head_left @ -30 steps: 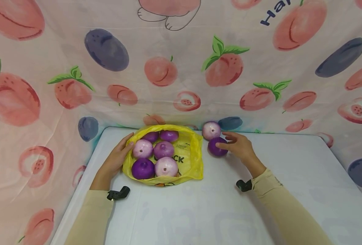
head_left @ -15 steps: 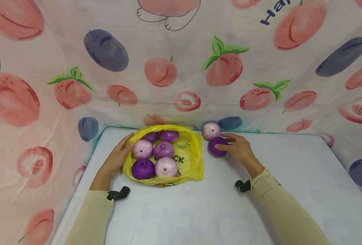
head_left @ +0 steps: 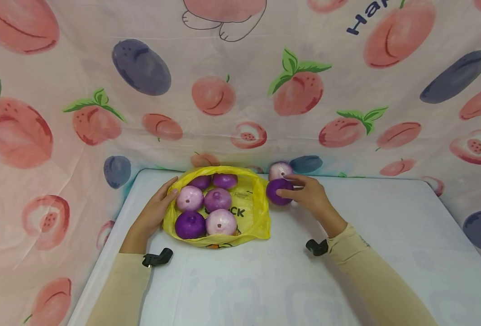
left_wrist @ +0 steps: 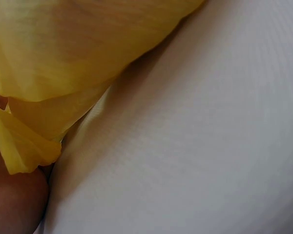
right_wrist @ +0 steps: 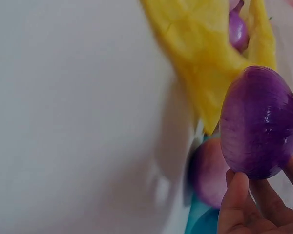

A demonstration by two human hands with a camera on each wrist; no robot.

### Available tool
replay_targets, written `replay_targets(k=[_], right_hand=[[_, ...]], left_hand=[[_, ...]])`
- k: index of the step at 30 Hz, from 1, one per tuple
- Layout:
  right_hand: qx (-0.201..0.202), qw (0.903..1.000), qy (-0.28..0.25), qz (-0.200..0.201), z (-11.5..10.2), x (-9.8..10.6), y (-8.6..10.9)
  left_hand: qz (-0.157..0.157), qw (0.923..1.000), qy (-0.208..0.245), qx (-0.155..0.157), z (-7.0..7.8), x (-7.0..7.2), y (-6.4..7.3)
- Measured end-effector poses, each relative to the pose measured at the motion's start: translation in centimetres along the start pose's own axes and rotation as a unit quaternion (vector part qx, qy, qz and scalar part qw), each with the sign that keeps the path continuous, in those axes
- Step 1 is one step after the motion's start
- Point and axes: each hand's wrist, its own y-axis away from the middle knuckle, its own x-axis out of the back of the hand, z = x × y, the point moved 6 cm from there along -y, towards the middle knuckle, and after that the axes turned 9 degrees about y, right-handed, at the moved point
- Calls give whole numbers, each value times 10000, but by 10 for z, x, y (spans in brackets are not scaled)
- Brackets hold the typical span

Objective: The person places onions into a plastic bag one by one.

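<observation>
In the head view my right hand [head_left: 311, 195] holds a dark purple onion [head_left: 277, 192] beside the bag's right edge. The right wrist view shows that onion [right_wrist: 259, 122] lifted, thumb and fingers around it. A paler onion [head_left: 279, 170] sits behind it at the back of the table, partly covered. My left hand [head_left: 156, 208] holds the left side of a yellow plastic bag [head_left: 261, 213], thumb over the rim. The bag lies with its mouth spread wide. Inside are several onions, among them a pale one [head_left: 221, 222] and a dark one [head_left: 190, 224], grouped on the left.
A white-covered table [head_left: 240, 285] carries everything. Right behind it rises a cloth backdrop [head_left: 240, 59] printed with peaches, and the same cloth hangs along the left side. Inside the bag, the right part shows bare printed plastic.
My right hand has closed around the dark onion, lifted it and carried it left toward the bag. It now overlaps the pale onion behind. The left hand and bag have stayed put.
</observation>
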Motion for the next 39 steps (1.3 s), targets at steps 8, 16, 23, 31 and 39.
replay_targets(k=[8,16,23,31,39], right_hand=[[285,9989,-357,-141,-31,-14,4],[580,9973,-367,-270,-60,-37,4],[588,9979,-230,-156,-71,-55,-2],[668,9977,-98,68,-77,-69,-7],[892,9952,242,333,-83,-75,-9]], left_hand=[[-3,10000,23,-4,-1,1,-1],[-6,10000,35,-5,-2,1,-1],[1,10000,3,-16,-3,2,-3],[6,10000,-28,-73,-4,2,-4],[-38,9999,-1,-117,-4,2,-4]])
